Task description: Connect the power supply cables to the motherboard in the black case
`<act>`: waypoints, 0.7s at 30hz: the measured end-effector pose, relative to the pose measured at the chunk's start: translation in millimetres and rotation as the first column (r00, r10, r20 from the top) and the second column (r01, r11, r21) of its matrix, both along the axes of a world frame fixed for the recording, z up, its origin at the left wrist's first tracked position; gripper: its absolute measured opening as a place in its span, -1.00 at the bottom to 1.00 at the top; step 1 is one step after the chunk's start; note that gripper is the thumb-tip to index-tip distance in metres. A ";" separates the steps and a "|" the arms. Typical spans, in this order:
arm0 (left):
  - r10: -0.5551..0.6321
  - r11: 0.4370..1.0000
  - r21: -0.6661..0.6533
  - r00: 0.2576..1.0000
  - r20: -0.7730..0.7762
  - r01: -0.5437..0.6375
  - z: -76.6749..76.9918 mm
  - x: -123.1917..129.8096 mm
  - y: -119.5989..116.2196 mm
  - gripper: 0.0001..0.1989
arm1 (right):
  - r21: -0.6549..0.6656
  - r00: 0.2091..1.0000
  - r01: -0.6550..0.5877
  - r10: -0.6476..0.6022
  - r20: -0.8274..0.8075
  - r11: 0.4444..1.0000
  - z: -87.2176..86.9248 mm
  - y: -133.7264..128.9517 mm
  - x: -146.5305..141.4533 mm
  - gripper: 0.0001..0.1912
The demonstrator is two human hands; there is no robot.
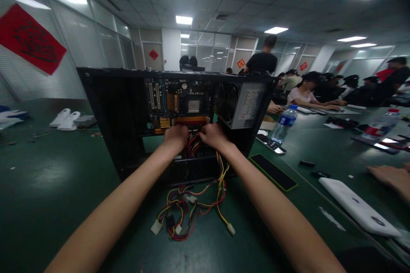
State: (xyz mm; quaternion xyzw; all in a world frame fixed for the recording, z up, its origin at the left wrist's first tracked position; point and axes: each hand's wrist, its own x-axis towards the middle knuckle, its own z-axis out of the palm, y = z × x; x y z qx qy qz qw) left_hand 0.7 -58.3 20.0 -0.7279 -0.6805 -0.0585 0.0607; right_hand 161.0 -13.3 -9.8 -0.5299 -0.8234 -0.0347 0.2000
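An open black computer case (pixel 110 123) stands upright on the green table. Inside it are a motherboard (pixel 192 91) and, at the upper right, a silver power supply (pixel 248 108) with a fan. My left hand (pixel 176 136) is closed at the board's lower edge, near an orange-red slot (pixel 192 120). Beside it, my right hand (pixel 213 134) is closed near the same slot, by a bundle of red and black wires (pixel 192 145). What the fingertips of either hand hold is hidden. Loose cables with white connectors (pixel 156 227) spill onto the table in front.
Right of the case are a water bottle (pixel 284 124), a black pad with a green edge (pixel 273 172), a white device (pixel 358 207) and another person's hand (pixel 389 178). White objects (pixel 65 118) lie at the left. People sit farther back.
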 end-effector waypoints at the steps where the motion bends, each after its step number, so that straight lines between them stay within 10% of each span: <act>1: 0.003 1.000 0.003 1.000 -0.004 -0.003 -0.3 0.3 -0.5 -0.58 | -0.004 1.000 0.006 -0.006 0.001 1.000 0.4 -0.2 -0.4 -0.72; 9: 0.032 0.998 0.047 0.999 -0.015 -0.031 2.6 -1.2 -2.9 -0.59 | 0.296 0.979 -0.189 0.202 -0.012 0.936 16.4 -39.2 -4.4 -0.68; 13: 0.015 0.989 0.144 1.000 0.021 -0.018 3.2 -6.2 -32.8 -0.58 | 0.715 0.863 -0.338 0.505 -0.023 0.611 53.2 -92.5 13.6 -0.71; 17: -0.153 0.962 0.225 0.988 -0.019 0.153 -20.8 -27.2 -77.8 -0.58 | 0.906 0.540 0.225 0.728 -0.423 0.359 86.7 -90.7 64.9 -0.80; 19: -0.185 0.943 0.255 0.973 -0.137 0.215 -40.0 -42.7 -91.2 -0.55 | 0.783 0.342 0.474 0.736 -0.584 0.402 84.4 -57.6 94.9 -0.79; 21: -0.232 0.905 0.292 0.934 -0.271 0.309 -57.2 -57.8 -93.3 -0.55 | 0.625 0.218 0.497 0.610 -0.762 0.602 62.6 -16.3 117.7 -0.74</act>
